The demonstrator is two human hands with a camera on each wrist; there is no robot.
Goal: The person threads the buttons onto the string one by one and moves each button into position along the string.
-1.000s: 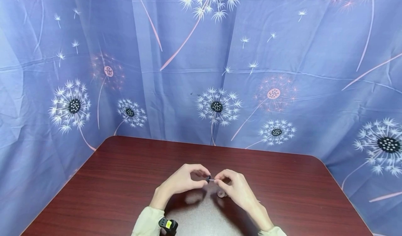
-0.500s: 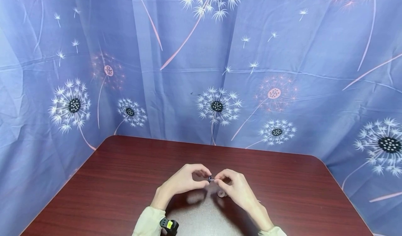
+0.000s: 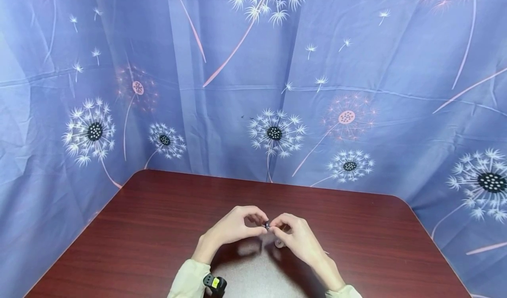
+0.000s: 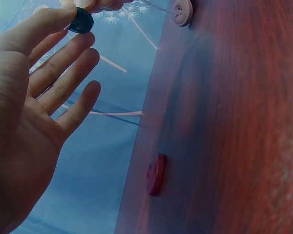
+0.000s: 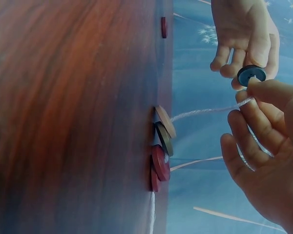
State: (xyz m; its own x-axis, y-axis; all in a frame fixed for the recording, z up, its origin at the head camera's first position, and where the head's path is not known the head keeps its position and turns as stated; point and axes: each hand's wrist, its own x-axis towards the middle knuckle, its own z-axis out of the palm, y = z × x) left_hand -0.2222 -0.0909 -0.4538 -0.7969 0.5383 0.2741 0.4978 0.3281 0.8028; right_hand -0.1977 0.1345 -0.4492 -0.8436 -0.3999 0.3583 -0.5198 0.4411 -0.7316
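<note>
A dark teal round button (image 5: 252, 75) is pinched between the thumb and fingertips of my left hand (image 3: 231, 227), its other fingers loosely spread. My right hand (image 3: 298, 240) pinches a white twisted string (image 5: 205, 112) right at the button's face; whether the string's end is through a hole is hidden by the fingers. The hands nearly meet above the table. From the right fingers the string hangs down to a beige button (image 5: 165, 121), a dark olive button (image 5: 164, 139) and red buttons (image 5: 160, 162) bunched together on the table.
A separate red button (image 4: 155, 175) stands out on the tabletop on the left hand's side. The dark red wood-grain table (image 3: 166, 201) has a blue dandelion-print curtain (image 3: 222, 126) behind and beside it. A black wrist device (image 3: 215, 285) sits by the left sleeve.
My left hand has moved slightly right with the dark button, up to the right fingertips. The short length of string seen between them earlier has almost disappeared. The right hand stays put.
</note>
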